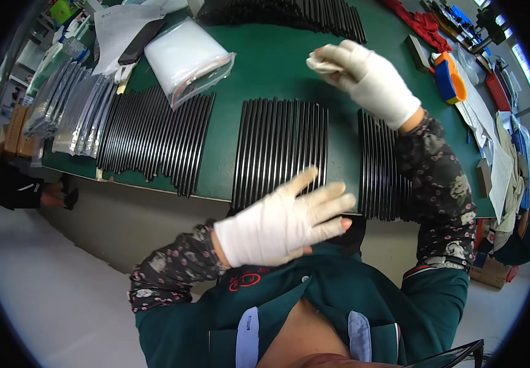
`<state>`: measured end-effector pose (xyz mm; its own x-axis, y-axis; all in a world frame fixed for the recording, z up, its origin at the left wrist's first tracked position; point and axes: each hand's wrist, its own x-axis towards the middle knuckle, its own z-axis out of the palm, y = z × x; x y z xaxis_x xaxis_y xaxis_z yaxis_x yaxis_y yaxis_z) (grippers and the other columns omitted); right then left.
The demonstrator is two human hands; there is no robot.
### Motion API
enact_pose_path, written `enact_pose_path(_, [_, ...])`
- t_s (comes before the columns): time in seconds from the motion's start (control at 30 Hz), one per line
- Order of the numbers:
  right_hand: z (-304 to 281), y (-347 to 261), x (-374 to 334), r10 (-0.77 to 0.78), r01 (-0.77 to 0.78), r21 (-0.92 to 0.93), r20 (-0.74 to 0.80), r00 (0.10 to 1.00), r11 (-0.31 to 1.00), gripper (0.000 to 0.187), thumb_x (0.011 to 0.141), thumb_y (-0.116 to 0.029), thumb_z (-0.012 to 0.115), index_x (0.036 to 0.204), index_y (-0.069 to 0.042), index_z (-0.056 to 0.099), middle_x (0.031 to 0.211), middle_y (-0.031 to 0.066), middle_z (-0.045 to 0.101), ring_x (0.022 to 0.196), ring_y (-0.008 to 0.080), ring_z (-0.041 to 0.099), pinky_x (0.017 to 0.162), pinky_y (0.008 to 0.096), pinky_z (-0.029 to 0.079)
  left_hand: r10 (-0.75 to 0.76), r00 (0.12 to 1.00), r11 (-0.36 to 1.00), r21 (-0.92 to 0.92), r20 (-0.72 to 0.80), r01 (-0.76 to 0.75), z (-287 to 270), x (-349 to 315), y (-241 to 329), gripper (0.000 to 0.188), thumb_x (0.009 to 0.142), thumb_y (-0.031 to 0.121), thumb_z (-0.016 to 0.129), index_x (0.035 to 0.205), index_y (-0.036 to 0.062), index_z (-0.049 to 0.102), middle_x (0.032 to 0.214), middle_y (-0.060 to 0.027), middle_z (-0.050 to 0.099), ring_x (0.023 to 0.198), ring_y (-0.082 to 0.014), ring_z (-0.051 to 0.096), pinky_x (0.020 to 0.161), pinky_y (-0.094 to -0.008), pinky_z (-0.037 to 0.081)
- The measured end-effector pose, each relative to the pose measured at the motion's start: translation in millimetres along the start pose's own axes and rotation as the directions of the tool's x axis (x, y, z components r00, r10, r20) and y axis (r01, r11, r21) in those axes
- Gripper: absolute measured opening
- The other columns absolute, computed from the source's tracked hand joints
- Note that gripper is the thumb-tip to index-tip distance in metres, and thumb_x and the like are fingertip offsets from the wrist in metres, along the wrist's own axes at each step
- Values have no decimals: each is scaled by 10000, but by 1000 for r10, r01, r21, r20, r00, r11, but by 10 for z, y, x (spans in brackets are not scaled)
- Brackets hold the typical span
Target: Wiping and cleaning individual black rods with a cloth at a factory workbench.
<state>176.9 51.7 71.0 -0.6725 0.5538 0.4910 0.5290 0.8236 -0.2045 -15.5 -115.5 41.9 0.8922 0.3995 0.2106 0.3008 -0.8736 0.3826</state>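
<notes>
Left fingers [327, 210] spread, left forearm [176, 267] angled inward; right fingers [337, 56] curled, right arm [441, 184] extended farther forward.

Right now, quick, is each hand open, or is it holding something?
Left hand: open, fingers spread, by the near ends of the middle row of black rods.
Right hand: fingers curled; cannot tell whether its grip holds anything.

The left grip [277, 224] hides the lower ends of several middle rods [281, 144]; the patterned right sleeve [439, 178] covers part of the right-hand rods [376, 172]. The upper edge cuts off the far rods [332, 17]. Whether the right grip [369, 76] holds anything is unclear.
</notes>
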Motion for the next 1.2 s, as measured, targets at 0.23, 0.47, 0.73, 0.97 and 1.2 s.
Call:
enact_pose_path(0.23, [-334,-136,-608,356,-362,241,71,932,900,297,800,14,636,1090,-22,584,998,128,651,908,258,653,799,317,519,-154,979,907,373,-133,194,-475,259,-853,593,803,165,662,1352,79,458,1438,-116,419,1354,-352,361,1113,-492,302])
enact_pose_path(0.47, [-31,-687,-750,54,-71,114,149,987,991,217,739,-83,664,943,-77,590,866,107,602,787,300,615,681,375,509,-128,992,884,451,-20,124,77,397,-1311,563,899,270,569,1415,120,401,1486,-93,363,1391,-308,316,1122,-496,291])
enact_pose_path(0.73, [-108,-1207,-712,-253,67,424,399,881,903,124,825,-185,582,903,-95,614,738,98,578,673,255,628,591,360,519,-144,989,908,395,-17,139,33,437,-1278,551,898,297,571,1398,110,434,1493,-94,361,1384,-287,333,1128,-479,286])
enact_pose_path(0.97, [175,-1349,-806,-350,72,515,468,811,854,137,823,-127,565,951,-101,608,749,86,581,616,262,623,535,371,501,-174,985,909,382,-15,166,17,447,-1227,553,897,295,574,1403,129,424,1490,-81,369,1385,-269,335,1137,-468,275])
enact_pose_path(1.2, [505,-1228,-621,-152,95,348,141,978,933,163,762,-85,578,924,-64,580,797,96,589,652,281,609,566,374,492,-158,987,911,386,-7,149,60,445,-1269,535,923,321,543,1411,141,417,1495,-72,363,1386,-267,334,1146,-471,256])
